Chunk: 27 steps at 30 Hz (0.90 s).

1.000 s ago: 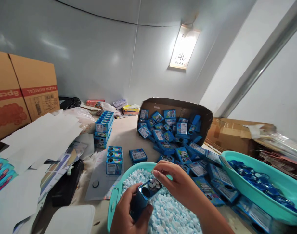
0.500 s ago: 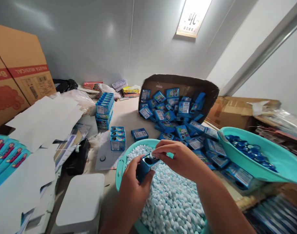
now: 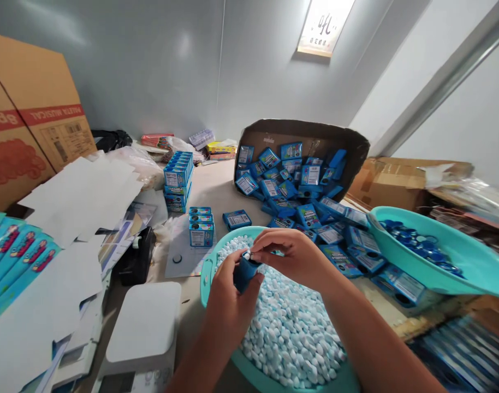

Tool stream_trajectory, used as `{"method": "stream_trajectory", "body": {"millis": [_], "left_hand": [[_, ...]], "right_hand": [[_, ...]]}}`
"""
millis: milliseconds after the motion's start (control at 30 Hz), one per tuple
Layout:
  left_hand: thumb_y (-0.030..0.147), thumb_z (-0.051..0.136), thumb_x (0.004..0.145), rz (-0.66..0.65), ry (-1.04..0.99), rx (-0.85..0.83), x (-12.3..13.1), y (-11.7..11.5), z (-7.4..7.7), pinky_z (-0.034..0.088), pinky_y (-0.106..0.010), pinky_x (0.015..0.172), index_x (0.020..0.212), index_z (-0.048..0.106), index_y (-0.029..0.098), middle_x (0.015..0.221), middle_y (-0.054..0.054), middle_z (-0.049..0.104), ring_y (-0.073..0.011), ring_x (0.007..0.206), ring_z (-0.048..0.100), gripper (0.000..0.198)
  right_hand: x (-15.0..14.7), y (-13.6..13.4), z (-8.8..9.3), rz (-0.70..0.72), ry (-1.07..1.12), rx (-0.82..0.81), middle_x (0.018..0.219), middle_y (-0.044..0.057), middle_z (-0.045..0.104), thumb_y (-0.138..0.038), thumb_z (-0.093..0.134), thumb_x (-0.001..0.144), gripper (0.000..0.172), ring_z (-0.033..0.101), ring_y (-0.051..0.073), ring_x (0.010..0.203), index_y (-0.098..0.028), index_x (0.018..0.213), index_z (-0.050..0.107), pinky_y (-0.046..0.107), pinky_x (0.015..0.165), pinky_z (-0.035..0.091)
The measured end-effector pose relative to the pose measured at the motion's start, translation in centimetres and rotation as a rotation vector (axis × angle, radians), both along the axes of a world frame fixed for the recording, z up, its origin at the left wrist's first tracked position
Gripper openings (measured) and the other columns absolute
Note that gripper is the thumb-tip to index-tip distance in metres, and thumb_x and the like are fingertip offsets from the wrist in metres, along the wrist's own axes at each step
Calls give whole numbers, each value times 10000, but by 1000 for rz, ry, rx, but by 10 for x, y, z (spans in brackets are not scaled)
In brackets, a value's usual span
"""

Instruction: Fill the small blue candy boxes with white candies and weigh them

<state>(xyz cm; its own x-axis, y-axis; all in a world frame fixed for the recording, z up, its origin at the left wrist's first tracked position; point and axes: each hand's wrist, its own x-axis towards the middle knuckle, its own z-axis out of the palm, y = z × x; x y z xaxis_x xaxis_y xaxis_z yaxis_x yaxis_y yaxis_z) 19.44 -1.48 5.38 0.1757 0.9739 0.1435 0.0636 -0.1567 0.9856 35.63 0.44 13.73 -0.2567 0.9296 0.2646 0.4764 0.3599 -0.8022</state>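
My left hand [image 3: 227, 286] is wrapped round a small blue candy box [image 3: 244, 272], held tilted above a turquoise basin [image 3: 206, 278]. White and pale-blue candies [image 3: 290, 333] fill the basin. My right hand [image 3: 288, 254] is at the box's opening, thumb and fingers pinching a white candy [image 3: 247, 255] there. Beyond the basin, a short row of blue boxes [image 3: 201, 234] stands on a sheet of paper [image 3: 178, 265], and one more blue box [image 3: 237, 219] lies flat beside it.
A tipped carton [image 3: 302, 126] spills many blue boxes at the back. At right, a turquoise bowl [image 3: 470, 267] holds blue lids [image 3: 425, 245]. A white scale [image 3: 145, 322] sits left of the basin, near white card sheets [image 3: 81, 202] and a large cardboard box [image 3: 32, 109].
My right hand has moved left onto the box's opening, bringing a white candy to it. The box has turned slightly in my left hand. The view has shifted a little.
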Motion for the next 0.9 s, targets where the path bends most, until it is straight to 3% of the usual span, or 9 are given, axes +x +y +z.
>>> {"method": "stream_trajectory", "body": {"millis": [400,900], "left_hand": [[304,692,844,-13,27,-13,2,-1,4,489,-421,1038,1300,644,216,1277,-97,710,-288,1186,647,467],[337,665,878,-20,38,65,2,-1,2,464,-438,1073,1298,619,207,1304,-105,697,-287,1220,637,441]], "right_hand": [[6,-1,-5,-32,125,-105,820,57,725,-584,672,887,443,678,164,758,-165,1019,736,275,698,561],[-4,3,-8,16,218,-170,681,17,627,-671,688,838,536,593,136,684,-136,873,722,271,674,500]]}}
